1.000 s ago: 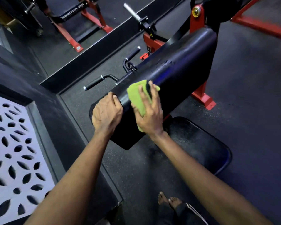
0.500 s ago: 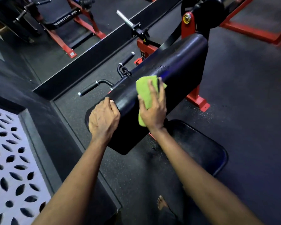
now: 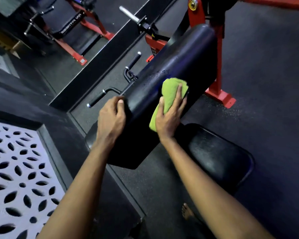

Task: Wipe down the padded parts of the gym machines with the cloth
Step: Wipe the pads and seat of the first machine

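Note:
A long black padded rest [image 3: 185, 62] slopes up from lower left to upper right on a red-framed machine [image 3: 219, 94]. My left hand [image 3: 110, 118] grips the pad's left edge near its lower end, fingers curled round it. My right hand [image 3: 169, 116] lies flat on a folded green cloth [image 3: 169, 88] and presses it against the pad's middle. Small wet specks show on the pad just above the cloth. A black seat pad [image 3: 219, 156] sits lower down to the right.
Two black handle grips [image 3: 133, 61] [image 3: 96, 101] stick out left of the pad. A chrome peg [image 3: 128, 13] juts out behind. Another red bench [image 3: 72, 28] stands at the far left. A perforated white panel [image 3: 16, 169] fills the lower left. My bare foot [image 3: 186, 213] is below.
My right hand has slid the cloth further up the pad toward its upper end. My left hand has stayed on the pad's left edge.

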A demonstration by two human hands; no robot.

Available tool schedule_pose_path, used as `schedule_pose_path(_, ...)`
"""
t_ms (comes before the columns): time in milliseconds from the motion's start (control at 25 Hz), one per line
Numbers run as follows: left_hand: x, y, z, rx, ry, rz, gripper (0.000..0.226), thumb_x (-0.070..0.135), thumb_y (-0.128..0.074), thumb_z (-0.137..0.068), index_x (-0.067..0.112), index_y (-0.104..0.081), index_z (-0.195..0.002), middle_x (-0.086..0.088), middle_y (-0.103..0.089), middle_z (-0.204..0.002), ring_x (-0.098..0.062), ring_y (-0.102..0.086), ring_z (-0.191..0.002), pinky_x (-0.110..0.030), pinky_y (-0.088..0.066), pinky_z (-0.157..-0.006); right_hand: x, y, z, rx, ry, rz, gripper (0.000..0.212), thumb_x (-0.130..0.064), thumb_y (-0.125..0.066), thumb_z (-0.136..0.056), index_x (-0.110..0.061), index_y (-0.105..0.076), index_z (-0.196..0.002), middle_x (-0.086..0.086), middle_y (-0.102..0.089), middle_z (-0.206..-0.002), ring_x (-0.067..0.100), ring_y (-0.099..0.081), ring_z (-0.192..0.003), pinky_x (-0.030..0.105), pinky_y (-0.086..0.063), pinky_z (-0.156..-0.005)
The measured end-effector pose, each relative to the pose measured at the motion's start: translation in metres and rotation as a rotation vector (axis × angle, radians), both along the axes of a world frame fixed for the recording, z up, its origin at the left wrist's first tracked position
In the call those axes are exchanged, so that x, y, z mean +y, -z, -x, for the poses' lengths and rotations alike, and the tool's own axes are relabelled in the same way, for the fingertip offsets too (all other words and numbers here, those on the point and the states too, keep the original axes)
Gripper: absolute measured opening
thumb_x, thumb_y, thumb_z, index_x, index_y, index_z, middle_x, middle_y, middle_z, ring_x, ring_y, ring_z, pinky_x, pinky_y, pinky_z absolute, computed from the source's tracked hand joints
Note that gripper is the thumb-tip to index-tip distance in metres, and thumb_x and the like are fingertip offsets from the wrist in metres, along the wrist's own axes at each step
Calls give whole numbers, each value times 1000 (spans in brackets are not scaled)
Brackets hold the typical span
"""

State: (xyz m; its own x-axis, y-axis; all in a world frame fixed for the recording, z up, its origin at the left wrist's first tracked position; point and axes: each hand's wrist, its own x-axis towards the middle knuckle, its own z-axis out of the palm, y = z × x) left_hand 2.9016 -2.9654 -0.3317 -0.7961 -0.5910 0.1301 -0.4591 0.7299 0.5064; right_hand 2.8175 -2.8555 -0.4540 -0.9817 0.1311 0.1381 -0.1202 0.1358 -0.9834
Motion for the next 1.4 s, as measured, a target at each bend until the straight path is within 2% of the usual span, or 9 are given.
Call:
schedule_pose_path(160, 9, 15, 70, -168, 228, 125, 41, 29, -35, -105, 6, -57, -131, -15, -62, -126, -28, -55, -119, -29, -35, -103, 2, 35, -52, -51, -149, -47, 70, -29, -59, -101, -9, -25, -159, 27, -26, -159, 34, -29, -147, 22, -18, -123)
schedule_pose_path(360, 19, 22, 74, -221, 156, 227, 49, 35, -29, -110, 13, -38, -153, -7, -44, -155, -19, -39, -142, -28, -25, -116, 5, 66, -18, -355, 41, 122, 64, -42, -44, -103, -19, -25, -159, 17, -31, -159, 33, -37, -144, 39, -33, -116)
schedule_pose_path(520, 19, 23, 78, -261, 136, 226, 54, 42, -25, -109, 18, -32, -157, 0, -35, -162, -14, -31, -148, -29, -22, -121, 2, 71, -7, -536, 181, 212, 62, -31, -53, -103, -26, -25, -159, 9, -34, -159, 25, -40, -141, 21, -33, -102)
schedule_pose_path(600, 19, 24, 77, -259, 125, 211, 53, 43, -26, -109, 21, -33, -157, 3, -35, -161, -12, -31, -148, -30, -23, -121, 8, 79, -24, -540, 87, 219, 66, -34, -53, -104, -25, -21, -161, 8, -30, -161, 20, -39, -141, 12, -27, -99)
schedule_pose_path(720, 18, 21, 78, -233, 111, 165, 52, 44, -28, -109, 25, -35, -156, 7, -37, -160, -11, -32, -147, -29, -23, -120, 17, 86, -30, -510, 10, 215, 66, -38, -50, -105, -20, -20, -161, 11, -29, -162, 24, -35, -146, 20, -26, -110)
schedule_pose_path(880, 21, 22, 81, -221, 104, 169, 51, 44, -27, -108, 27, -36, -155, 8, -39, -159, -13, -36, -146, -29, -27, -116, 13, 100, 29, -721, 212, 239, 70, -54, -45, -95, -22, -33, -155, 14, -50, -146, 32, -50, -132, 36, -42, -107)
schedule_pose_path(1040, 18, 25, 80, -200, 78, 184, 49, 44, -26, -109, 30, -38, -154, 8, -42, -157, -13, -38, -144, -28, -28, -115, 14, 101, -10, -615, 102, 243, 65, -47, -52, -102, -23, -28, -157, 11, -48, -148, 25, -52, -129, 25, -38, -97)
schedule_pose_path(1240, 19, 25, 84, -215, 90, 186, 50, 43, -26, -108, 27, -38, -154, 5, -43, -157, -14, -39, -143, -29, -27, -116, 20, 91, 49, -544, 211, 154, 62, -39, -53, -100, -16, -35, -155, 15, -45, -153, 32, -46, -138, 40, -39, -112)
schedule_pose_path(1400, 20, 23, 82, -207, 103, 200, 50, 40, -27, -108, 25, -38, -154, 5, -43, -157, -17, -40, -142, -31, -29, -115, 20, 56, 57, -195, 162, 56, 62, -38, -52, -103, -14, -34, -157, 13, -39, -158, 29, -40, -142, 37, -38, -113)
